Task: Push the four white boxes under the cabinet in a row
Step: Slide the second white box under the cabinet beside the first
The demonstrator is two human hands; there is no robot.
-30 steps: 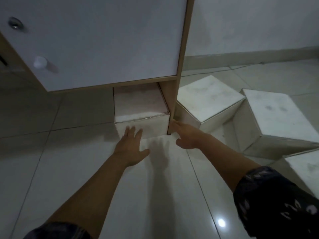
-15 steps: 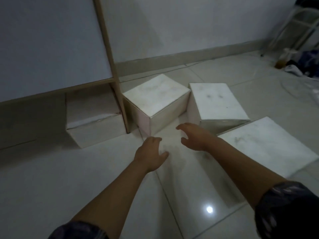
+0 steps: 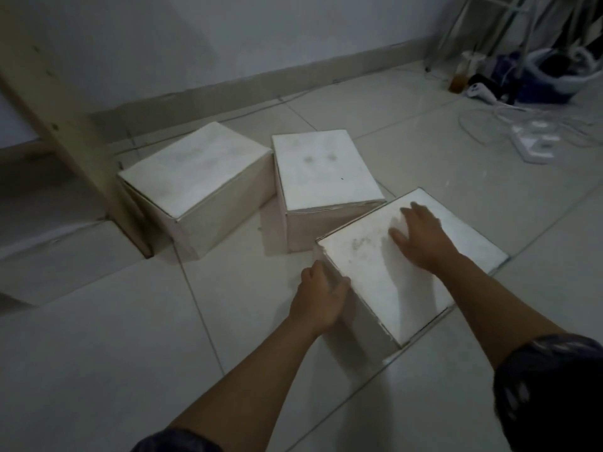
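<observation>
Three white boxes stand on the tiled floor to the right of the cabinet's wooden side panel [image 3: 62, 132]. The left box [image 3: 195, 171] touches that panel, the middle box [image 3: 323, 171] sits beside it, and the nearest box [image 3: 368, 282] lies at an angle in front. My right hand [image 3: 421, 236] rests flat on the nearest box's top. My left hand [image 3: 321, 298] presses against its left side near the corner, thumb at the top edge. A fourth box [image 3: 42, 256] shows dimly in the shadow under the cabinet at far left.
A wall with a skirting board [image 3: 261, 83] runs behind the boxes. At far right lie a white power strip with cables [image 3: 535, 141], a bottle [image 3: 458, 79] and dark bags [image 3: 554, 76]. Bare floor tiles [image 3: 130, 337] stretch in front of the cabinet.
My view has swung right, away from the box under the cabinet. Both hands left that spot, passed the first two boxes and landed on the nearest box.
</observation>
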